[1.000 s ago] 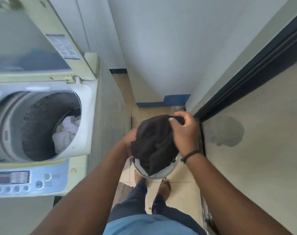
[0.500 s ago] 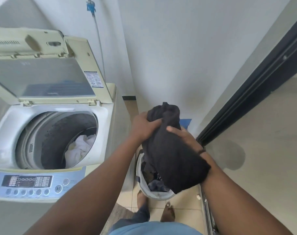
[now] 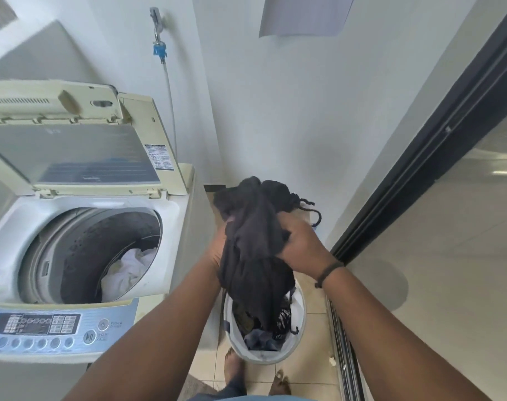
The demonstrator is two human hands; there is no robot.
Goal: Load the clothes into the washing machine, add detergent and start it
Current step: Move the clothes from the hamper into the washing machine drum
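Observation:
A top-loading washing machine (image 3: 171, 215) stands at the left with its lid (image 3: 81, 149) raised. White clothes (image 3: 127, 270) lie in the drum. To the machine's right I hold up a bundle of dark clothes (image 3: 255, 256), above a white laundry basket (image 3: 298, 319) on the floor. My right hand (image 3: 301, 250) grips the bundle from the right. Behind the cloth, my left hand (image 3: 217, 250) holds it from the left and is mostly hidden. More dark clothes (image 3: 261, 337) lie in the basket.
The machine's control panel (image 3: 52, 328) faces me at the lower left. A hose with a blue tap fitting (image 3: 159, 50) runs down the white wall. A dark sliding-door frame (image 3: 420, 157) and its floor track (image 3: 344, 357) line the right. My bare feet (image 3: 234, 369) stand on tiled floor.
The dark bundle has risen out of the basket and hangs longer, with a drawstring showing at its top. My view has tilted up, showing more of the wall and lid.

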